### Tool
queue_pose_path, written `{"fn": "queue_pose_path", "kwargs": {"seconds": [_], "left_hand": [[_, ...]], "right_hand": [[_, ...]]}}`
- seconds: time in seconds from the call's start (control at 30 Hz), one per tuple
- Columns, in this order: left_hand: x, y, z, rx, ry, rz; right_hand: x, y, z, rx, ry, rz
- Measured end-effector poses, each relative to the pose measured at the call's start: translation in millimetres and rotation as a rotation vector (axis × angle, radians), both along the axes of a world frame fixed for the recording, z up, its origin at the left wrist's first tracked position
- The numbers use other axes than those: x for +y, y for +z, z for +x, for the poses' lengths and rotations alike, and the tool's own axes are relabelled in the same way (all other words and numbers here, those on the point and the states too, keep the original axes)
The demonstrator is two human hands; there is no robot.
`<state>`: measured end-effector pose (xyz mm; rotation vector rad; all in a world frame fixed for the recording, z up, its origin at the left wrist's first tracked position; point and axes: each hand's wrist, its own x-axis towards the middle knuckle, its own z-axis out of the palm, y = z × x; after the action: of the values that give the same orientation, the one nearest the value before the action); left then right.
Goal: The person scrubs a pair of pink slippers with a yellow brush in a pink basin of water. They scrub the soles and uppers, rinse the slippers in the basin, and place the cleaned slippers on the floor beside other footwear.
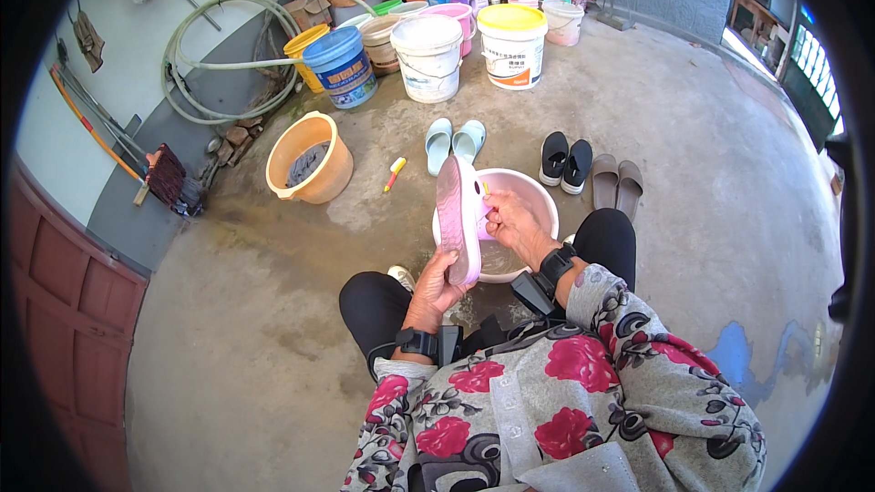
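Note:
My left hand (pixel 437 287) grips the heel end of a pink slipper (pixel 459 222), which is tilted on edge with its sole towards the left. My right hand (pixel 514 222) is at the slipper's upper, its fingers closed around something small with a yellow tip, perhaps a brush; the fingers hide most of it. Below both hands stands a pink plastic basin (pixel 549 208) with water in it. A red, white and yellow brush (pixel 395 174) lies on the wet concrete left of the basin. Beyond the basin is a pair of light blue slippers (pixel 438 145).
An orange basin (pixel 342 167) holding dark wet cloth stands at left. Black shoes (pixel 577 165) and brown slippers (pixel 606 181) sit to the right. Farther off are several buckets, among them a white one (pixel 428 65) and a blue one (pixel 340 68), beside a coiled hose (pixel 179 75).

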<state>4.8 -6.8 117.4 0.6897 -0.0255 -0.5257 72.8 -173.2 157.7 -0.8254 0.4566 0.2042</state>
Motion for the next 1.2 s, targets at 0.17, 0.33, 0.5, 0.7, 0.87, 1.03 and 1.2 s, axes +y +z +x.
{"fn": "queue_pose_path", "kwargs": {"seconds": [0.17,0.33,0.5,0.7,0.87,1.03,1.2], "left_hand": [[-13.4,-4.0,11.5,-0.048,0.074,0.262],[-16.0,-14.2,16.5,-0.058,0.206,0.546],[10.2,-37.3,13.0,0.339,0.121,0.157],[21.6,-64.4,9.3,0.404,0.117,0.103],[16.6,-75.1,0.2,0.511,0.016,0.034],[4.5,-72.6,-19.0,0.616,-0.029,0.093],[2.9,-61.7,-23.2,0.617,-0.056,0.334]], "right_hand": [[14.6,2.1,-3.4,-0.090,-0.044,-0.095],[23.2,-9.6,-0.7,-0.099,0.108,-0.277],[-8.1,-40.5,4.2,-0.027,0.332,-0.679],[-31.6,-80.5,-10.1,0.135,0.559,-1.027],[-39.2,-115.5,-13.5,0.067,0.872,-1.362],[-41.5,-147.5,-14.1,-0.236,0.962,-1.730],[-43.1,-152.1,-15.8,-0.084,1.006,-1.718]]}}
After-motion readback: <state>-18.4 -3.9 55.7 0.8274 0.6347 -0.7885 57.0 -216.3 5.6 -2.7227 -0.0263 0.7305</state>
